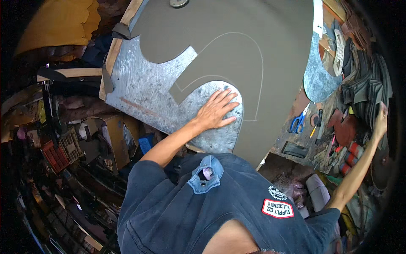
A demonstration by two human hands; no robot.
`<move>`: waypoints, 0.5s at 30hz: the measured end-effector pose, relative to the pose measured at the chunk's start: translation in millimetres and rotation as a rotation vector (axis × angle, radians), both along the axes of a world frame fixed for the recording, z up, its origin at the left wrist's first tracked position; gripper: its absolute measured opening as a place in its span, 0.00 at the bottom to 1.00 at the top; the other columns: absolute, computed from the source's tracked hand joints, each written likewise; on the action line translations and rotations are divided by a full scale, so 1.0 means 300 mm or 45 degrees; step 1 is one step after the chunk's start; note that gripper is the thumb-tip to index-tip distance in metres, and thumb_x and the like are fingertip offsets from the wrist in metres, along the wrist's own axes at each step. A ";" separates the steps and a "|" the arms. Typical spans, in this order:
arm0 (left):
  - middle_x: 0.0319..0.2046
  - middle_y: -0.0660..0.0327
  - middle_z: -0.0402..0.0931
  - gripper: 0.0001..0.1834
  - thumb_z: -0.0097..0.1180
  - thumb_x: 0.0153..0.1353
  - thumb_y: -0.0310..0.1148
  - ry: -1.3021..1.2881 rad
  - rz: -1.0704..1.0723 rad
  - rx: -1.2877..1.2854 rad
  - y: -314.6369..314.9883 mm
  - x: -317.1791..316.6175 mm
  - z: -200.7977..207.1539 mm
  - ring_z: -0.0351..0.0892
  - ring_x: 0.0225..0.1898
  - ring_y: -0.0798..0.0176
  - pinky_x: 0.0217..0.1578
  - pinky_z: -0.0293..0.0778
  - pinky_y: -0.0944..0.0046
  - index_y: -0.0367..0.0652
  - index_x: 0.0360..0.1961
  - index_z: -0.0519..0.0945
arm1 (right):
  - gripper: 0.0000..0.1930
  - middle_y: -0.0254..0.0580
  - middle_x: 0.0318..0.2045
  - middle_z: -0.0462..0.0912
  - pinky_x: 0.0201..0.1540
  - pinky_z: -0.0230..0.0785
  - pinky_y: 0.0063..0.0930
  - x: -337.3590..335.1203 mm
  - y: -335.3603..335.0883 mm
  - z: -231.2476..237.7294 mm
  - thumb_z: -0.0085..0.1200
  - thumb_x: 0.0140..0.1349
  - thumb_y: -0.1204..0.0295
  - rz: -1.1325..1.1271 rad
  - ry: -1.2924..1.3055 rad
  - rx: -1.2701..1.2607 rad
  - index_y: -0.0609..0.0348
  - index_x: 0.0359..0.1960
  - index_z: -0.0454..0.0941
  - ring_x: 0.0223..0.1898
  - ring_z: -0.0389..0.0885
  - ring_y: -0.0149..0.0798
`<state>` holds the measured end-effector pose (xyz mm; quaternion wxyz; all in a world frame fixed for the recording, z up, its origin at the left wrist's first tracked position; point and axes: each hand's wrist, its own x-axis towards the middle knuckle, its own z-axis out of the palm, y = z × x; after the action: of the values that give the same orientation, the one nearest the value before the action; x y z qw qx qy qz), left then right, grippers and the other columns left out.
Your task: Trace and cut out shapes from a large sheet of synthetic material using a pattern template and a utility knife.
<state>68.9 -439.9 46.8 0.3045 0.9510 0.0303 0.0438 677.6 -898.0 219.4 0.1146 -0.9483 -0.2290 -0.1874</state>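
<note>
My left hand lies flat with fingers spread on the bare, scuffed metal tabletop, inside a rounded cut-out of a grey-brown sheet. The sheet has curved cut edges, and a pale line is drawn on it as a large arch beside the cut-out. Out at the far right, my right hand reaches to a stack of dark cut pieces. It is seen edge-on at the stack's side, and whether its fingers hold a piece cannot be made out.
Blue-handled scissors, a yellow pencil and a black block lie on the wooden bench right of the sheet. A round metal weight rests at the sheet's top edge. Crates and a cardboard box crowd the left side.
</note>
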 end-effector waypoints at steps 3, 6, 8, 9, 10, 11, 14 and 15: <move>0.65 0.53 0.63 0.27 0.59 0.59 0.49 -0.012 -0.002 0.020 0.022 -0.016 -0.002 0.54 0.71 0.47 0.69 0.49 0.44 0.45 0.54 0.76 | 0.23 0.31 0.27 0.78 0.20 0.61 0.17 -0.363 0.286 -0.084 0.51 0.68 0.47 -0.122 0.776 0.493 0.52 0.48 0.81 0.20 0.70 0.20; 0.62 0.52 0.68 0.24 0.62 0.58 0.45 -0.123 0.009 -0.046 0.048 -0.045 -0.021 0.59 0.69 0.46 0.68 0.53 0.44 0.44 0.51 0.78 | 0.19 0.26 0.20 0.68 0.19 0.59 0.16 -0.789 0.598 -0.144 0.54 0.68 0.51 -0.031 1.176 0.501 0.55 0.42 0.78 0.19 0.67 0.21; 0.59 0.51 0.71 0.19 0.65 0.56 0.39 -0.254 0.011 -0.161 0.091 -0.061 -0.046 0.63 0.67 0.46 0.67 0.58 0.44 0.43 0.47 0.80 | 0.17 0.25 0.20 0.68 0.19 0.60 0.17 -1.056 0.707 -0.182 0.54 0.68 0.54 0.092 1.297 0.489 0.56 0.44 0.75 0.19 0.67 0.21; 0.60 0.51 0.70 0.18 0.65 0.56 0.38 -0.283 0.106 -0.094 0.142 -0.083 -0.033 0.63 0.67 0.45 0.66 0.58 0.43 0.42 0.46 0.81 | 0.17 0.25 0.20 0.68 0.19 0.61 0.17 -1.170 0.747 -0.215 0.54 0.68 0.56 0.194 1.313 0.484 0.57 0.45 0.75 0.18 0.68 0.22; 0.61 0.51 0.70 0.17 0.64 0.57 0.37 -0.311 0.206 -0.033 0.210 -0.119 0.002 0.62 0.68 0.44 0.66 0.58 0.43 0.42 0.46 0.81 | 0.16 0.28 0.22 0.71 0.23 0.66 0.21 -1.290 0.800 -0.203 0.54 0.68 0.59 0.200 1.398 0.417 0.57 0.48 0.74 0.22 0.72 0.25; 0.62 0.51 0.69 0.16 0.64 0.57 0.37 -0.277 0.327 0.006 0.274 -0.153 0.037 0.60 0.69 0.42 0.66 0.58 0.43 0.43 0.45 0.81 | 0.16 0.32 0.24 0.74 0.27 0.70 0.24 -1.402 0.848 -0.192 0.54 0.68 0.62 0.197 1.477 0.345 0.58 0.51 0.74 0.25 0.76 0.29; 0.65 0.49 0.66 0.15 0.63 0.57 0.36 -0.166 0.542 0.103 0.459 -0.286 0.010 0.53 0.71 0.36 0.67 0.55 0.41 0.47 0.47 0.82 | 0.20 0.44 0.36 0.80 0.44 0.74 0.35 -1.678 0.994 -0.275 0.55 0.65 0.69 0.760 1.060 0.209 0.55 0.59 0.72 0.41 0.80 0.43; 0.65 0.49 0.66 0.15 0.63 0.57 0.36 -0.173 0.553 0.089 0.494 -0.322 -0.010 0.53 0.71 0.36 0.67 0.55 0.41 0.47 0.47 0.82 | 0.22 0.48 0.40 0.80 0.48 0.73 0.38 -1.762 1.073 -0.260 0.55 0.64 0.71 0.843 1.120 0.144 0.53 0.61 0.72 0.46 0.80 0.46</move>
<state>-27.7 -291.6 44.0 0.2564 0.9270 0.2121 0.1733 149.1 -576.1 141.3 0.3031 -0.8068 -0.4350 0.2606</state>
